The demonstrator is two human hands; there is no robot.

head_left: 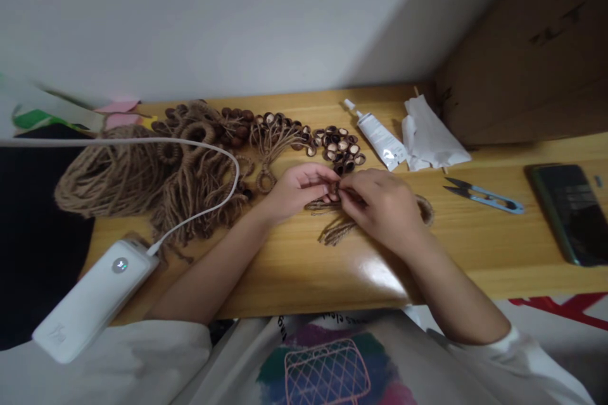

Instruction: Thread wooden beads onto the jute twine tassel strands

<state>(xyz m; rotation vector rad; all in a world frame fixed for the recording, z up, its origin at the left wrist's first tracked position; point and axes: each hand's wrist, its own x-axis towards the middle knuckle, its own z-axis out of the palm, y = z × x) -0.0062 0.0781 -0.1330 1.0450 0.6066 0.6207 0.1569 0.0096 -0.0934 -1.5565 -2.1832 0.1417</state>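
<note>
"Any writing you can read?"

"The cardboard box [517, 82], at 2 o'clock from the hands, bears dark marks that look like 'LT'. The white tube [380, 138], at 1 o'clock, carries print too small to read. Lettering bends across the shirt [327, 367] at 6 o'clock, above a coloured picture; I can't make it out whole. The power bank [95, 304], at 8 o'clock, shows a lit round display, figures unclear."

"And the grip?"

"Narrow on both sides. The left hand [304, 188] and the right hand [387, 205] meet fingertip to fingertip, pinching a small brown shell piece [334, 187] between them, just above the worktop [285, 278]."

"Which way does the cord piece lie?"

"Its strands [336, 232] point to 8 o'clock, and a cord ring [430, 212] shows at 3 o'clock, past the right hand. The long axis seems to run between those two, but the hand covers the middle, so I can't tell whether they join."

"Any containers?"

"The tube, nozzle towards 11 o'clock, and the box; I can't see inside either. A white wrapper [432, 136], beside the tube, has thin stick ends poking out at its top and bottom. At 12 o'clock the shell cups [342, 145] lie heaped, several showing pale insides."
</note>
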